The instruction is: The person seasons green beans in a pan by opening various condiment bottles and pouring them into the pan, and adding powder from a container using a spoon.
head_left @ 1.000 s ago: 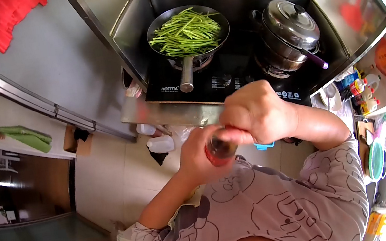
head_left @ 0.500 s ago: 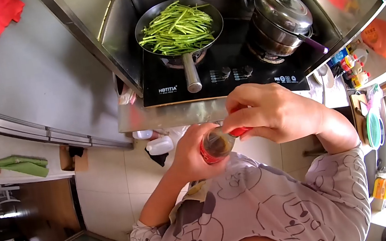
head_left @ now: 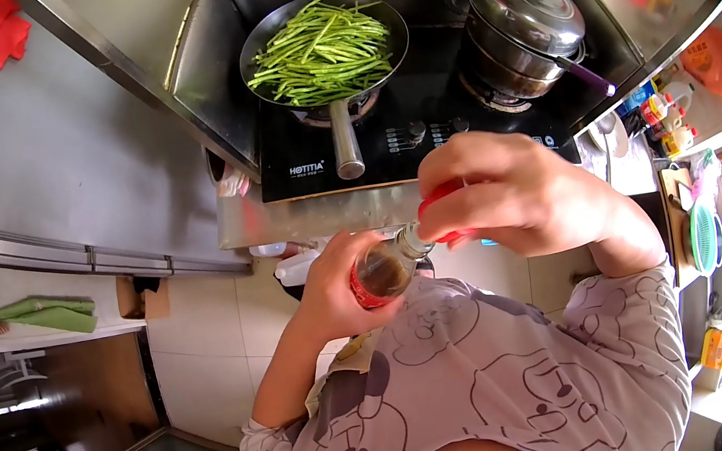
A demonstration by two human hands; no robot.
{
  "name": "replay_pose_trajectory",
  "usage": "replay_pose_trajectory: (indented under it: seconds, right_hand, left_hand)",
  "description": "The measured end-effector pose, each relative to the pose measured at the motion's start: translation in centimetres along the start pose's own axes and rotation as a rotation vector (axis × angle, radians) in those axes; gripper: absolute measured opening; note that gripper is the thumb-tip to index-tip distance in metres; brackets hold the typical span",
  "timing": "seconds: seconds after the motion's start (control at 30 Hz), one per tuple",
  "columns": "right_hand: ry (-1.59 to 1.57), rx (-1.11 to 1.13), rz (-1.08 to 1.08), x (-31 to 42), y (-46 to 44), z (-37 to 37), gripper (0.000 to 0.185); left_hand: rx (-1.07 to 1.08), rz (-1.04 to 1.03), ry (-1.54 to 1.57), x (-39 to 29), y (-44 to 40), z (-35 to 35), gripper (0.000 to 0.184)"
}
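Observation:
In front of my chest, my left hand (head_left: 333,290) is wrapped round a glass bottle (head_left: 386,270) with a red label and brown liquid inside. The bottle tilts, its neck towards my right hand (head_left: 506,194). The fingers of that hand are closed round a red cap (head_left: 443,197) at the bottle's mouth. Whether cap and mouth still touch is hidden by the fingers. Beyond my hands, a frying pan (head_left: 346,139) full of green beans (head_left: 321,52) stands on the left burner of the black gas hob (head_left: 276,159).
A lidded steel pot (head_left: 527,23) with a purple handle sits on the right burner. Metal splash guards (head_left: 207,71) surround the hob. Several bottles (head_left: 667,119) and a green basket (head_left: 703,235) are at the right. A white jug (head_left: 295,268) is low behind my left hand.
My left hand and the bottle have shifted slightly left, baring more of the neck. My right hand has moved a little up with the red cap. The whole view has shifted slightly.

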State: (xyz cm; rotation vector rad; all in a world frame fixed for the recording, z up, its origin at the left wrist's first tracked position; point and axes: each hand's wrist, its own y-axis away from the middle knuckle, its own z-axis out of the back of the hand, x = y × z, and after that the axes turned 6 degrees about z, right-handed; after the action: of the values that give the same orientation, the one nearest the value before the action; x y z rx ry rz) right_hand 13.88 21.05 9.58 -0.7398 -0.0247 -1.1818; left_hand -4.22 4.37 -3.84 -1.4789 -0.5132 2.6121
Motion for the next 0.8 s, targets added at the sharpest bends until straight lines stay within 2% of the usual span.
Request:
replay_pose_trajectory:
  seconds: [0.03,0.1,0.13,0.17,0.2,0.23,0.27,0.33,0.43,0.5,0.53,0.57,0.63,0.7,0.73,0.8]
  right_hand:
    - [-0.002,0.000,-0.002,-0.3,0.1,0.7,0.028]
    - [-0.198,-0.113,-0.047,-1.2,0.9,1.8,0.030]
    - [-0.575,-0.293,-0.182,-1.9,2.2,0.8,0.034]
    - [-0.728,-0.420,-0.208,-2.8,2.8,-0.1,0.038]
    - [-0.902,-0.496,-0.303,-2.9,3.2,-0.5,0.039]
    - [-1.074,-0.571,-0.396,-3.0,3.6,-0.8,0.040]
    - [-1.093,-0.637,-0.432,-3.0,3.5,-1.5,0.034]
    - [-1.162,-0.615,-0.451,-3.3,4.2,-2.3,0.032]
    - [-1.238,-0.592,-0.526,-2.7,4.2,-2.6,0.032]
    - [-1.148,-0.566,-0.409,-2.6,4.3,-2.9,0.034]
    - [-1.113,-0.589,-0.437,-1.8,4.0,-2.8,0.034]
    - [-1.001,-0.546,-0.403,-1.5,3.9,-2.4,0.032]
    - [-0.570,-0.434,-0.180,-1.4,3.3,-1.6,0.029]
    - [-0.378,-0.410,-0.115,-0.3,2.7,-0.7,0.024]
    - [-0.299,-0.395,-0.111,0.1,2.4,-0.6,0.024]
    - [-0.086,-0.402,-0.059,0.1,2.0,-1.4,0.020]
  left_hand:
    - [-0.012,0.017,0.040,0.4,0.2,-0.2,0.067]
    - [-0.020,0.047,0.089,1.2,0.6,-0.5,0.067]
    - [-0.069,0.022,0.103,1.6,0.6,-0.6,0.070]
    - [-0.119,-0.002,0.114,2.0,0.4,-0.6,0.073]
    - [-0.192,-0.115,0.061,1.7,-0.2,-0.6,0.077]
    - [-0.190,-0.107,0.059,1.8,-0.6,-0.4,0.077]
    - [-0.218,-0.157,0.045,1.8,-1.0,-0.1,0.080]
    - [-0.282,-0.267,-0.041,1.8,-2.0,0.3,0.083]
    - [-0.302,-0.317,-0.185,0.8,-2.9,0.8,0.083]
    - [-0.286,-0.328,-0.254,-0.2,-3.6,1.2,0.083]
    - [-0.316,-0.334,-0.268,-0.2,-3.7,1.1,0.084]
    - [-0.348,-0.341,-0.283,-0.2,-3.8,1.0,0.084]
    - [-0.368,-0.350,-0.276,-0.3,-4.1,1.1,0.082]
    - [-0.402,-0.352,-0.465,-1.0,-4.5,1.5,0.077]
    - [-0.401,-0.350,-0.464,-0.9,-4.6,1.3,0.077]
    - [-0.510,-0.395,-0.490,-0.7,-4.9,1.1,0.066]
